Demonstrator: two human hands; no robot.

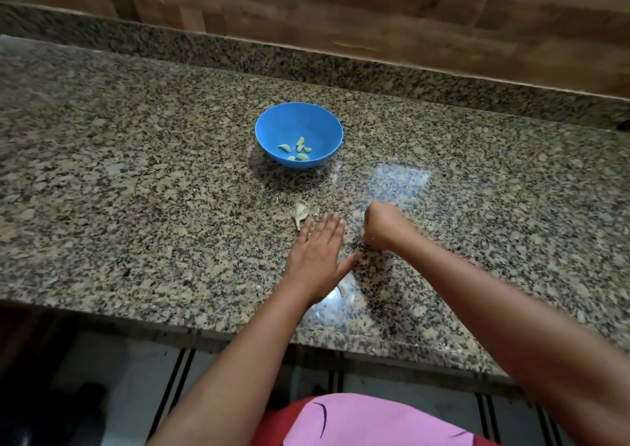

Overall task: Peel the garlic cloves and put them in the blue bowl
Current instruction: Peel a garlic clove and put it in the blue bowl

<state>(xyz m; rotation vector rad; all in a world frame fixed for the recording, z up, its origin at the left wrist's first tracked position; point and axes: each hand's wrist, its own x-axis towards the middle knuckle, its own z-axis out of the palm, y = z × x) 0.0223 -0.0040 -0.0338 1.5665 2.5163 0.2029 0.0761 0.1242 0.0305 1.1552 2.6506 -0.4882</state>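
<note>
A blue bowl [299, 134] stands on the granite counter [136, 173] and holds several peeled garlic cloves [300, 149]. Nearer to me lies the remaining garlic head with its papery skin [300, 213]. My left hand [318, 256] lies flat on the counter, fingers straight, its fingertips just beside that garlic. My right hand [381, 226] is curled into a fist with its fingers turned down against the counter; whether it holds a clove or skin is hidden. A scrap of garlic skin [342, 290] lies by my left wrist.
The counter's front edge [238, 336] runs close under my forearms, with tiled floor below. A raised granite ledge [306, 60] and a wooden wall back the counter. A bright light reflection sits right of the bowl.
</note>
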